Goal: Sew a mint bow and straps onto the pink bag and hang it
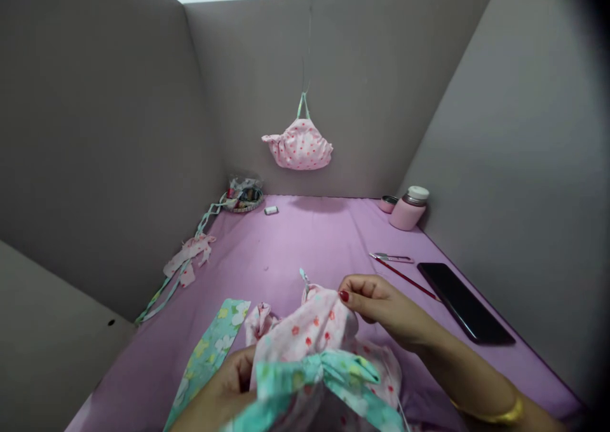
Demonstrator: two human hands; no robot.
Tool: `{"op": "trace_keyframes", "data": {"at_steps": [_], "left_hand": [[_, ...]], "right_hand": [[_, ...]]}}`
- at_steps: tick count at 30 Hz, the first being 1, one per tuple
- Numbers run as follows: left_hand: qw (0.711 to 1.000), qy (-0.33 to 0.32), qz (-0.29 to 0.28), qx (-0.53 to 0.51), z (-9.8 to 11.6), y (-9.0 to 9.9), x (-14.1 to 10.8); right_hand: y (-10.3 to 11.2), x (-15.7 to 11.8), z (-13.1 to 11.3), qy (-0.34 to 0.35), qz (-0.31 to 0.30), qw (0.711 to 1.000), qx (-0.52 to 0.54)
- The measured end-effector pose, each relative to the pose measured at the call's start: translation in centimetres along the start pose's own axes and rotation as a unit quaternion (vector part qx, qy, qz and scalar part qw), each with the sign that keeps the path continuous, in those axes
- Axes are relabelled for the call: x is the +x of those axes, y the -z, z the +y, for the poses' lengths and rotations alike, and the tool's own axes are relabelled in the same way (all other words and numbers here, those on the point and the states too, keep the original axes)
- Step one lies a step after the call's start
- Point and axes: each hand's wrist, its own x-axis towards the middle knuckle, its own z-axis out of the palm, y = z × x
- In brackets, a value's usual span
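A small pink cloth garment (pixel 305 324) with red flower prints lies bunched up in front of me. Across its near side runs a green flowered band (pixel 288 376), gathered into a bow. My right hand (pixel 369 297) pinches the garment's upper right edge between thumb and finger. At the lower left, my left hand (pixel 226 381) holds the garment's left side, with its fingertips partly hidden in the cloth. Beside that hand a green flowered fabric strip (pixel 214 343) lies on the table. Thin white thread hangs at the garment's lower right.
A similar pink piece (pixel 301 145) hangs on the back panel. Cloth scraps (pixel 193 251) and a bag of supplies (pixel 244 194) lie left. On the right are a pink jar (pixel 408 209), thread snips (pixel 394 258), a red pencil (pixel 407 278) and a black phone (pixel 464 302). Grey panels enclose the purple-covered table (pixel 309 229).
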Motion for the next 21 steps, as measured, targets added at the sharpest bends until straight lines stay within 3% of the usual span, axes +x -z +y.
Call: {"op": "trace_keyframes", "data": {"at_steps": [4, 7, 12, 14, 17, 18, 19, 21], "left_hand": [[0.981, 0.049, -0.08, -0.17, 1.0, -0.5, -0.2], [0.981, 0.027, -0.102, -0.165, 2.0, -1.5, 0.1], [0.997, 0.066, 0.003, -0.029, 2.3, -2.3, 1.3], [0.994, 0.077, 0.042, -0.059, 2.2, -2.2, 1.5], [0.989, 0.056, 0.058, -0.123, 2.3, -2.0, 1.4], [0.987, 0.046, 0.059, -0.14, 2.4, -1.9, 1.4], [0.986, 0.037, 0.058, -0.153, 2.4, -1.9, 1.4], [0.983, 0.022, 0.049, -0.178, 2.4, -1.8, 1.6]], "right_hand": [[-0.8, 0.8, -0.6, 0.002, -0.043, 0.999, -0.003], [-1.8, 1.4, -0.6, 0.014, -0.071, 0.996, -0.045], [-2.9, 2.4, -1.0, 0.052, -0.019, 0.979, -0.197], [-3.0, 2.3, -1.3, 0.065, 0.048, 0.979, -0.19], [-3.1, 0.7, -1.8, 0.117, 0.192, 0.967, -0.124], [-3.3, 0.0, -1.8, 0.127, 0.211, 0.963, -0.111], [-3.5, -0.7, -1.7, 0.122, 0.203, 0.966, -0.107], [-4.2, -2.0, -1.2, 0.071, 0.116, 0.984, -0.119]]}}
